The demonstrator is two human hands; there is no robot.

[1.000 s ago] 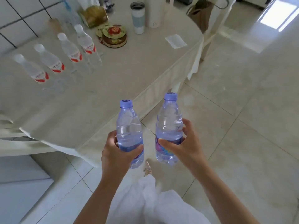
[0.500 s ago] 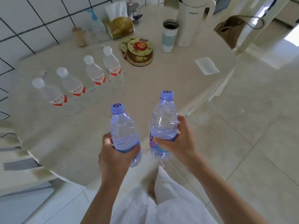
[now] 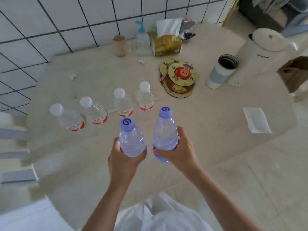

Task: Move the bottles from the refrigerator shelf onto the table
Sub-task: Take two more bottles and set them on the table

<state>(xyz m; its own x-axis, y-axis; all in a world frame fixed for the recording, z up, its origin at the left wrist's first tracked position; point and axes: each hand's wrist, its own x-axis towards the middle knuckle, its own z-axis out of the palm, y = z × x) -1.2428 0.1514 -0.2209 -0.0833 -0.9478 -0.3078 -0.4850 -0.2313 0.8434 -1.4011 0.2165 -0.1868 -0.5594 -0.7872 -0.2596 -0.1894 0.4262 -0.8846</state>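
At six o'clock, the left hand point(image 3: 124, 161) wraps a clear plastic bottle with a purple cap point(image 3: 131, 140) and the right hand point(image 3: 179, 151) wraps its taller twin point(image 3: 165, 130), both upright above the beige oval table point(image 3: 208, 124). Just beyond, toward eleven o'clock, stands a row of four white-capped, red-labelled clear bottles point(image 3: 123, 104). Lowering the pair too far forward could, I judge, knock that row over.

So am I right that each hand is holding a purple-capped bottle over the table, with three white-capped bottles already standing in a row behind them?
Not quite: the head view shows four white-capped bottles in the row, not three. The rest stands: the left hand and the right hand each hold a purple-capped bottle over the table.
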